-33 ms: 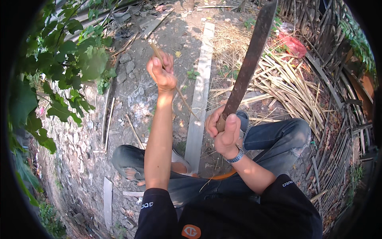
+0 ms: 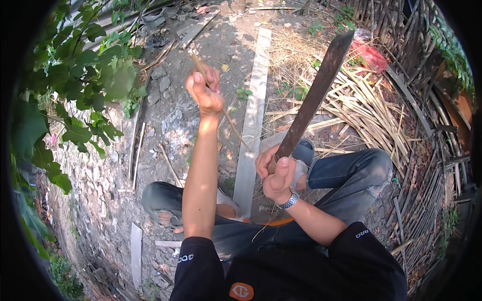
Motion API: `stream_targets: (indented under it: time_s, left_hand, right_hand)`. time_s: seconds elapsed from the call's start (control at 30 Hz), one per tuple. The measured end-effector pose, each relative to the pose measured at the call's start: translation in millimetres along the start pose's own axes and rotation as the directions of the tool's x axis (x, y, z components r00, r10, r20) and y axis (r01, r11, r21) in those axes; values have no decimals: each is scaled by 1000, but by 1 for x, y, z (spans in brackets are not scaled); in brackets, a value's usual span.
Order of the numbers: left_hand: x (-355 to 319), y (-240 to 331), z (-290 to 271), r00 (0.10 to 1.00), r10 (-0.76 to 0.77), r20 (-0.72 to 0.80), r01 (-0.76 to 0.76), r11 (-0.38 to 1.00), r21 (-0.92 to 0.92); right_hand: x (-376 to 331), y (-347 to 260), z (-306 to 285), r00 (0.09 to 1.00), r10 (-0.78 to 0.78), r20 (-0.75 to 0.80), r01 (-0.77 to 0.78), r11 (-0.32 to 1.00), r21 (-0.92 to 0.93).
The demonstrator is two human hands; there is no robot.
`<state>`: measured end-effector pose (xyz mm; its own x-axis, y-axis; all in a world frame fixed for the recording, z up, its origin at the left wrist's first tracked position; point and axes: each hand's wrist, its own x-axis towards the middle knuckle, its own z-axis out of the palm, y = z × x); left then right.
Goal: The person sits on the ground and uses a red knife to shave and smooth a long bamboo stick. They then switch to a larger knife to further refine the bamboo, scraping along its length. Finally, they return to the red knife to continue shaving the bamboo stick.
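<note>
Nothing shifts: blade raised, strip held out

Both hands hold as before; left hand (image 2: 205, 90) is clamped on a thin bamboo strip (image 2: 228, 120) slanting toward the lap; right hand (image 2: 277, 173) grips the long dark machete (image 2: 314, 100), blade up; judged best shaved away from the fingers; split bamboo pile (image 2: 366, 108) crowds right, stony ground (image 2: 170, 120) left lies freer

Dull, dark metal on the long blade (image 2: 315, 98), matt and rough with rust; thin dry wood in the pale stick (image 2: 221, 108), smooth and straw-coloured. Faded blue denim on the trousers (image 2: 346, 170), frayed at the knee; shiny metal links on the wristband (image 2: 289, 202); dry, splintery cane strips (image 2: 371, 113) over gritty, stony ground (image 2: 170, 115).
</note>
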<state>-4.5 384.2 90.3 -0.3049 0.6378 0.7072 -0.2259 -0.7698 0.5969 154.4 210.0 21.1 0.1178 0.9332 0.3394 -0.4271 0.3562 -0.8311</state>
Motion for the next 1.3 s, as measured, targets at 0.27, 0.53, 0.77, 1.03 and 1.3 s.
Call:
stream_targets:
  time_s: [0.27,0.53,0.77,1.03,1.3]
  left_hand:
    - [-14,1,-15,997,-31,-74,28,999,-32]
    - [-1,4,-2,995,15,-100,-15,1000,5]
    - [-11,1,0,987,15,-157,-12,1000,22]
    - [-5,12,-10,992,-111,60,113,993,-34]
    - [10,20,-33,941,-289,178,313,942,-125]
  right_hand:
    - [-65,127,-63,446,876,-183,-893,421,-161]
    - [-96,167,-68,755,651,-80,-587,617,-524]
    - [-112,207,-99,651,759,-22,-639,532,-556]
    - [-108,118,-33,545,804,239,-389,494,-777]
    - [-26,56,-127,399,903,158,47,152,-987]
